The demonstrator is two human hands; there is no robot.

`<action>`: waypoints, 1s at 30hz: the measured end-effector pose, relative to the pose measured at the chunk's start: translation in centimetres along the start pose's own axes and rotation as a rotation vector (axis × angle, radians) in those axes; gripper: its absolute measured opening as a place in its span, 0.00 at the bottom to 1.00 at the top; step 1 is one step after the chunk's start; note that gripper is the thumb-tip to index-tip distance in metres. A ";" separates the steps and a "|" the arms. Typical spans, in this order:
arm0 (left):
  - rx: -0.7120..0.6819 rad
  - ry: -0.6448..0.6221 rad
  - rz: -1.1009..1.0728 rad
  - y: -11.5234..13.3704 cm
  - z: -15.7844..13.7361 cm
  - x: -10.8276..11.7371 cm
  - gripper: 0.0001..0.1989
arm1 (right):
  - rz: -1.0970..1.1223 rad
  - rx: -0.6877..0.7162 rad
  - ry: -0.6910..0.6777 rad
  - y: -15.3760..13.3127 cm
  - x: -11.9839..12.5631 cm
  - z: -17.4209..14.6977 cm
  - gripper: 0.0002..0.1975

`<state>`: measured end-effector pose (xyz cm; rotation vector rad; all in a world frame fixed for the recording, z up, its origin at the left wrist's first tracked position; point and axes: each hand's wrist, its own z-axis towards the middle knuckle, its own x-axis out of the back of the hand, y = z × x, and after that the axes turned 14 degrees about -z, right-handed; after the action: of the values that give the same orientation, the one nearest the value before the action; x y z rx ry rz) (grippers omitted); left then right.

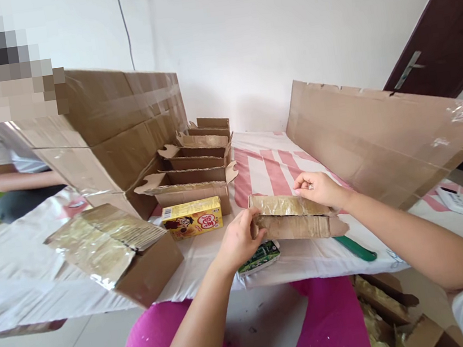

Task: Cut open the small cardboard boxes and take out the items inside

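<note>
A small cardboard box [296,226] with shiny brown tape along its upper part lies in front of me on the cloth. My left hand [240,238] is closed around its left end, the thumb and fingers pressed to the cardboard. Above the box's taped side, my right hand [318,189] has its fingertips pinched together; what they hold, if anything, is too small to make out. Partly under the box and my left hand sits a dark green packet [260,258]. A green handle [355,248] pokes out from beneath the box's right end. Left of my hands stands a yellow printed carton [195,219].
A taped cardboard box [108,244] lies at left. Several open cardboard boxes [193,192] form a row behind the carton. Large cardboard panels stand at left [117,120] and right [380,137]. A seated person's arm [22,177] is at far left. Cardboard scraps [387,301] lie below the table.
</note>
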<state>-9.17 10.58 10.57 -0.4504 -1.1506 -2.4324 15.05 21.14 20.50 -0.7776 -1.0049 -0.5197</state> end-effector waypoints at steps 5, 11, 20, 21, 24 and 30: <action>-0.006 -0.007 0.015 0.0 0.1 0.1 0.19 | -0.043 0.184 -0.035 -1.2 -0.2 -0.6 0.07; -0.014 -0.020 0.033 0.2 0.1 0.2 0.17 | -0.114 0.093 -0.102 -2.4 -1.1 -0.5 0.09; -0.013 -0.026 0.072 0.4 0.1 0.0 0.16 | -0.187 -0.055 -0.190 -3.5 -1.7 0.1 0.08; -0.013 -0.026 0.073 0.4 0.2 0.0 0.16 | -0.188 -0.046 -0.195 -3.5 -1.7 0.0 0.06; -0.003 -0.029 0.070 0.4 0.1 0.0 0.16 | -0.195 -0.019 -0.200 -3.2 -1.7 -0.2 0.03; 0.005 -0.013 0.065 0.2 0.2 -0.1 0.16 | -0.209 0.114 -0.177 -3.6 -1.3 -1.4 0.15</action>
<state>-9.01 10.61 10.77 -0.4955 -1.1299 -2.3741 12.67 17.83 20.12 -0.6279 -1.2779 -0.5747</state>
